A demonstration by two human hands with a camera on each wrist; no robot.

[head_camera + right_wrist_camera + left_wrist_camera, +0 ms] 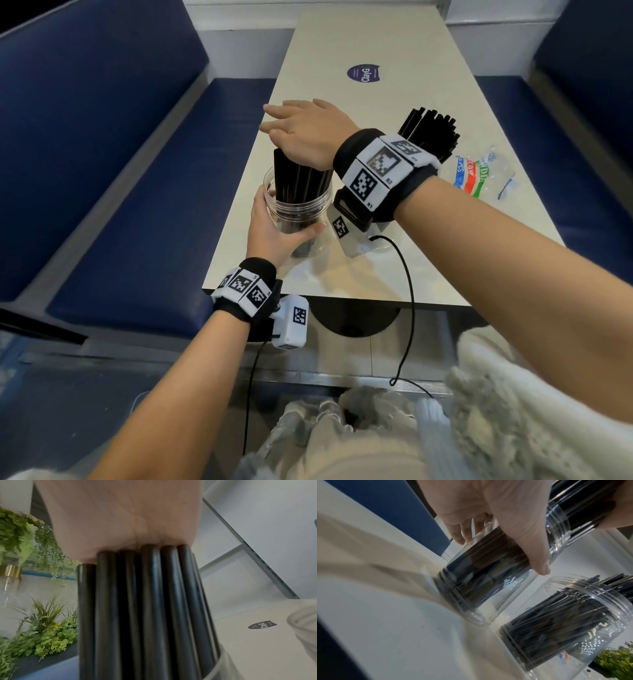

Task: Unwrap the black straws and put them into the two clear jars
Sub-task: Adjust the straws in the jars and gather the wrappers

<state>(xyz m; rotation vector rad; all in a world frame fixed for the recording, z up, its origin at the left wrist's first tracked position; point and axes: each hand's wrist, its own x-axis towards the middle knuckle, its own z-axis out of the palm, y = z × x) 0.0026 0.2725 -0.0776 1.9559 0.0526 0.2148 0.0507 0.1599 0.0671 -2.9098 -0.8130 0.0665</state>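
Note:
A clear jar (297, 205) full of black straws (301, 178) stands near the table's left edge. My left hand (270, 226) grips its side, thumb in front; the left wrist view shows the fingers (518, 524) curled round the jar (488, 582). My right hand (301, 130) lies flat on the straw tops with straight fingers; in the right wrist view the palm (120, 520) presses on the straws (145, 608). A second clear jar (565, 622) of black straws (431, 133) stands to the right, mostly hidden behind my right wrist in the head view.
An empty clear wrapper (486, 174) with red, blue and green print lies at the table's right side. A round purple sticker (363, 73) marks the cream table (342, 270) further back. Blue benches (144, 192) flank both sides. Green plants (42, 635) stand beyond.

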